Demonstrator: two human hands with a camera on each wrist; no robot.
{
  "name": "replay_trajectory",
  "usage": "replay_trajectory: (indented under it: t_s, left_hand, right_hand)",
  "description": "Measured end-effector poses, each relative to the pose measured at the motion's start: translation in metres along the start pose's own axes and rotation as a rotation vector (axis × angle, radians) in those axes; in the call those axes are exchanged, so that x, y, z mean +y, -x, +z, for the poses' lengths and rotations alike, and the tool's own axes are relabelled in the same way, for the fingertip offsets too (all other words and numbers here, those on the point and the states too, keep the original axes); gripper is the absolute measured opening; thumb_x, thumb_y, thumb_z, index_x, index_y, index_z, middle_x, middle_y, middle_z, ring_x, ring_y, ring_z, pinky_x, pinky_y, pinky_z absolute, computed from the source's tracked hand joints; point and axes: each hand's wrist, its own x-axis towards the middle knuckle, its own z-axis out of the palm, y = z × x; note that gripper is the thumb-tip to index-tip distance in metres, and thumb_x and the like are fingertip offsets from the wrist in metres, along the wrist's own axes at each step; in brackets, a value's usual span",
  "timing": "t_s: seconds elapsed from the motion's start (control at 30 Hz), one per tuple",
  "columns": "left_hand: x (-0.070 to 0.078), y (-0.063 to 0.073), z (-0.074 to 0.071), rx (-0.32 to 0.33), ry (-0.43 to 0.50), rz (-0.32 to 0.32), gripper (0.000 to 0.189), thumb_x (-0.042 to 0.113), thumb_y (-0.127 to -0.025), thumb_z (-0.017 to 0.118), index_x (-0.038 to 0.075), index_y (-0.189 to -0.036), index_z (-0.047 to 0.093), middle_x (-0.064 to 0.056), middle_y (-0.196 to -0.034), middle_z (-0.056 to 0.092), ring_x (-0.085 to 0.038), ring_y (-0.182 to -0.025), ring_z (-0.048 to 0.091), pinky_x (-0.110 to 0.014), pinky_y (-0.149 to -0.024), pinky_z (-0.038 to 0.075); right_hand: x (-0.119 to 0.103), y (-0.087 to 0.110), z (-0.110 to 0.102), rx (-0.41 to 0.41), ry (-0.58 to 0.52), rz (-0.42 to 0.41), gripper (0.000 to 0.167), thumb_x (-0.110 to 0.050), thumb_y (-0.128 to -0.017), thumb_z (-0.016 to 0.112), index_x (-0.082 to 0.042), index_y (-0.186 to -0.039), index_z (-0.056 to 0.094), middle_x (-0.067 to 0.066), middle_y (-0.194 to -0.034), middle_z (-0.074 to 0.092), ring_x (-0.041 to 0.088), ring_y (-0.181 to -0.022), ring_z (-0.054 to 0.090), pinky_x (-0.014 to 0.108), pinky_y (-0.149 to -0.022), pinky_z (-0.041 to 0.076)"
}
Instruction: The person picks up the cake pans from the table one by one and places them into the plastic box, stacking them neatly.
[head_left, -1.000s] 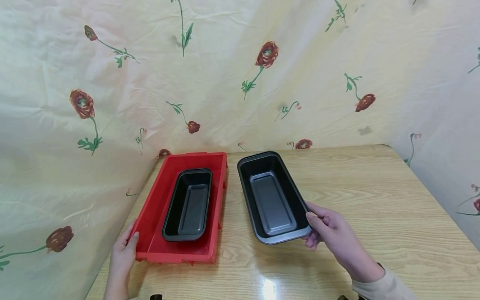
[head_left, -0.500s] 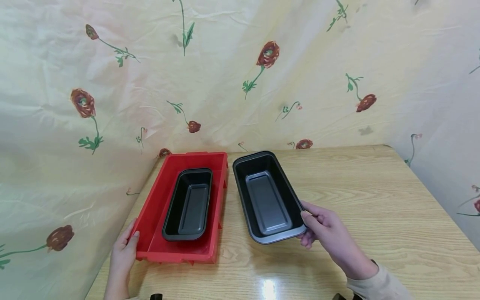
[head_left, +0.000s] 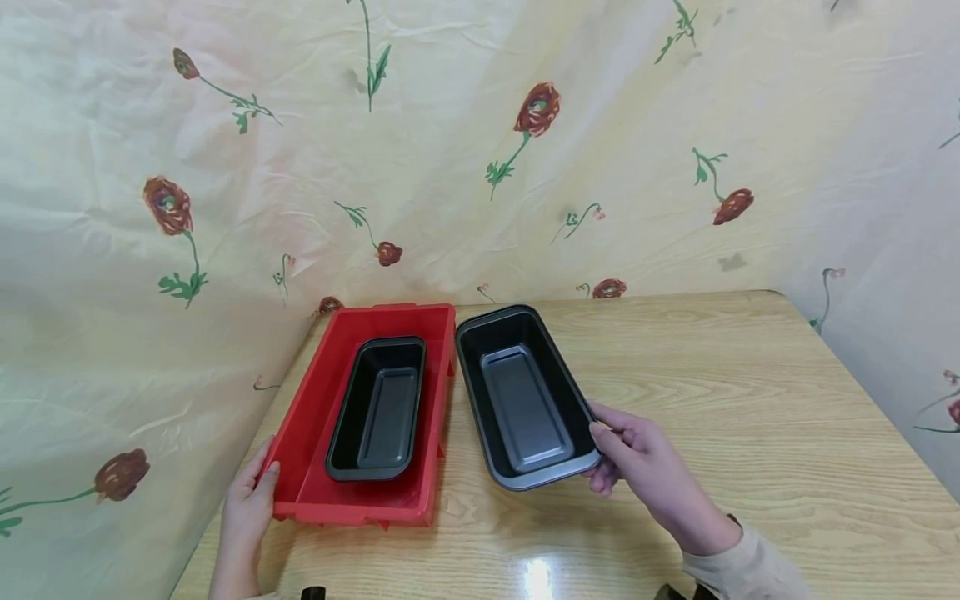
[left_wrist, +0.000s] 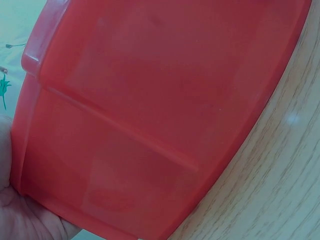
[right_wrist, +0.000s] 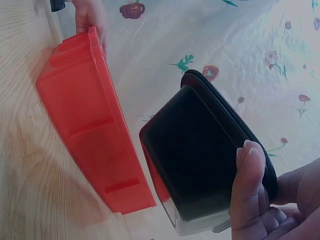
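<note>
Held above the table, a dark loaf pan (head_left: 525, 408) tilts slightly beside the red tray (head_left: 300, 492). My right hand (head_left: 641, 458) pinches its near right corner, thumb on the rim and fingers beneath. The right wrist view shows the dark outside of this held pan (right_wrist: 200, 155). A second dark loaf pan (head_left: 378, 408) lies inside the tray. At the tray's near left corner, my left hand (head_left: 247, 500) grips the rim. In the left wrist view, the tray's red wall (left_wrist: 150, 100) fills most of the frame and only part of the left hand (left_wrist: 30, 215) shows.
The wooden table (head_left: 712, 375) extends to the right of the held pan. A flowered cloth (head_left: 450, 150) hangs behind the table and along its sides. Light reflects off the tabletop near its front.
My right hand has carried the held loaf pan a little to the left, nearer the red tray. The left hand, the tray and the pan inside have stayed put.
</note>
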Motion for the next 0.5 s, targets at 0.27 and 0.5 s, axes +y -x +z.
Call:
replay_trajectory:
  t_s: [0.27,0.5]
  left_hand:
    - [0.001,0.0007,0.0001,-0.002,0.0,0.0,0.054,0.013,-0.112,0.041,0.01,-0.164,0.026,-0.025,-0.167,0.023,-0.044,-0.145,0.031,-0.002,-0.074,0.038]
    - [0.0011,0.0012,0.0004,0.0,0.005,0.001,0.054,0.014,-0.112,0.04,0.01,-0.164,0.026,-0.024,-0.166,0.024,-0.042,-0.144,0.032,-0.002,-0.075,0.039]
  right_hand:
    - [0.0011,-0.0032,0.0043,-0.005,-0.02,0.001,0.049,-0.003,-0.11,0.044,0.023,-0.149,0.029,0.013,-0.074,0.069,0.012,-0.054,0.062,0.029,-0.05,0.055]
    - [0.0012,-0.0055,0.0086,-0.006,-0.019,0.0,0.048,-0.003,-0.11,0.044,0.024,-0.148,0.031,0.014,-0.072,0.067,0.012,-0.054,0.062,0.029,-0.049,0.055]
